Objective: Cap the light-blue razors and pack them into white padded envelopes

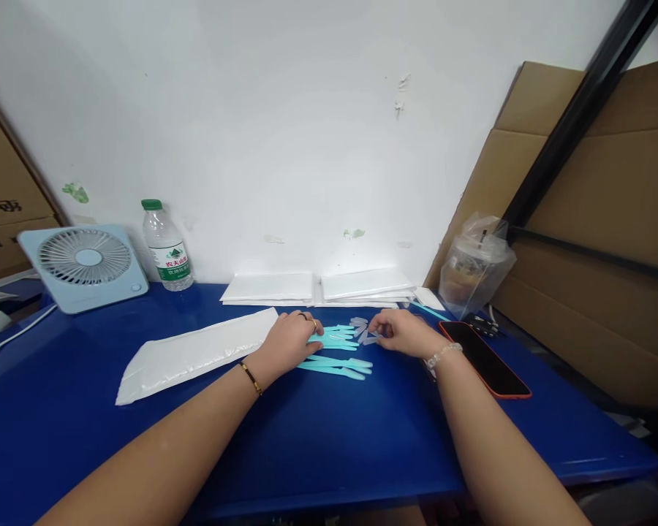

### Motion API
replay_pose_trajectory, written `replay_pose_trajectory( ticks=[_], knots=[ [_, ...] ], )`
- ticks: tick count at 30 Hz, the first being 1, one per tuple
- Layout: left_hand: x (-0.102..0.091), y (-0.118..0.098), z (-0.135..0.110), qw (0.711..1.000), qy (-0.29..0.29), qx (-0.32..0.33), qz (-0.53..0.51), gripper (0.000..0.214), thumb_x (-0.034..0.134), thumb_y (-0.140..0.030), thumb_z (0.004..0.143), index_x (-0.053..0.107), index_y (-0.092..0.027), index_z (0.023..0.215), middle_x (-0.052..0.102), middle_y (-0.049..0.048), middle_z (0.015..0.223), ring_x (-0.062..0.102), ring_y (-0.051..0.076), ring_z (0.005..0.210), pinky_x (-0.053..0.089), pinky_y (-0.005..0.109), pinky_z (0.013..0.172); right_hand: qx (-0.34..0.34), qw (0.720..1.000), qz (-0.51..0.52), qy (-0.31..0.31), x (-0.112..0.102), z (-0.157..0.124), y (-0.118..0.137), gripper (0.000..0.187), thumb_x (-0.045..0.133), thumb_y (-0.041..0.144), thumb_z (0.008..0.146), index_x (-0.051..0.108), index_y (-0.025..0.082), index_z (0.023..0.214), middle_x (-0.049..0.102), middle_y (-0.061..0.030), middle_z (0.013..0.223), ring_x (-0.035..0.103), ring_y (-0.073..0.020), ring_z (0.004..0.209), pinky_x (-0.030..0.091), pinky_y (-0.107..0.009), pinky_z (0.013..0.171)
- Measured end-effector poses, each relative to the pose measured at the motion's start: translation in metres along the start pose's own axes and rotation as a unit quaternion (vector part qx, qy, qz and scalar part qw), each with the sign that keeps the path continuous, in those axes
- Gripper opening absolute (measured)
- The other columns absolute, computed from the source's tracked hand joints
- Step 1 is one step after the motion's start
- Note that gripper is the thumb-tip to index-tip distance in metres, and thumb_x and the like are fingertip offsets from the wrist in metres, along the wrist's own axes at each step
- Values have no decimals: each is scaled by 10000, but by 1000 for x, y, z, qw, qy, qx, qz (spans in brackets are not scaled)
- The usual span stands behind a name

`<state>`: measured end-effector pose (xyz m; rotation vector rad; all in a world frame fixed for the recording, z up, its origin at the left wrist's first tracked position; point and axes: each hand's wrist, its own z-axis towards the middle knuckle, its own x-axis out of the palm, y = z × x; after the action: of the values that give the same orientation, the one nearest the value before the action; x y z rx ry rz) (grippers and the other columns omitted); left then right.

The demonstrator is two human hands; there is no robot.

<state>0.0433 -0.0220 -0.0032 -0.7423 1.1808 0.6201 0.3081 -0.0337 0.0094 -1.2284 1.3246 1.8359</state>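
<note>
Several turquoise eyebrow razors (337, 342) lie side by side on the blue table, handles toward the left. My left hand (293, 340) is closed over the handles of the upper group, with thumb and fingers around them. Two or so more razors (340, 367) lie just below that hand, their tips pointing right. Small translucent caps (360, 326) form a loose pile to the right of the razor heads. At the right side of this pile, my right hand (400, 332) pinches a clear cap (371, 338) between thumb and fingers; its fingertips partly hide it.
A white padded pouch (197, 354) lies left of my left hand. White packets (268, 287) are stacked against the wall. A fan (85, 267) and water bottle (167, 248) stand back left. On the right are a phone (485, 359), a bagged cup (471, 267) and cardboard (597, 270).
</note>
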Motion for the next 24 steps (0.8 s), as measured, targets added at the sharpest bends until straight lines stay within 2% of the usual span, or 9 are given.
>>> replay_pose_trajectory(
  ticks=[3,7,15,24],
  knots=[
    [3,3,1,1000,18,-10,-7,185,560,-360,781,619,-221,887,624,26,910,550,201,898,379,280,703,-33,999,-31,16,4,3,1,161,607,164,629,663,179,780,600,-20,773,532,-125,649,403,-218,600],
    [4,3,1,999,34,-23,-35,149,566,-348,777,597,-216,841,632,7,863,573,180,841,382,261,659,-27,999,-28,21,10,5,1,74,562,162,661,635,162,673,605,-26,736,527,-123,623,400,-223,591],
    [0,6,4,998,27,-18,-45,145,503,-337,809,604,-233,814,651,-18,803,585,152,739,362,243,601,-35,998,41,27,11,3,4,65,541,188,705,600,162,710,562,1,691,504,-105,587,377,-201,548],
    [-2,2,4,998,27,-25,-43,176,488,-342,802,616,-222,811,664,5,822,592,162,763,383,239,637,-48,997,56,13,13,3,7,73,559,221,727,598,163,706,559,-6,730,511,-107,609,378,-207,561]
  ],
)
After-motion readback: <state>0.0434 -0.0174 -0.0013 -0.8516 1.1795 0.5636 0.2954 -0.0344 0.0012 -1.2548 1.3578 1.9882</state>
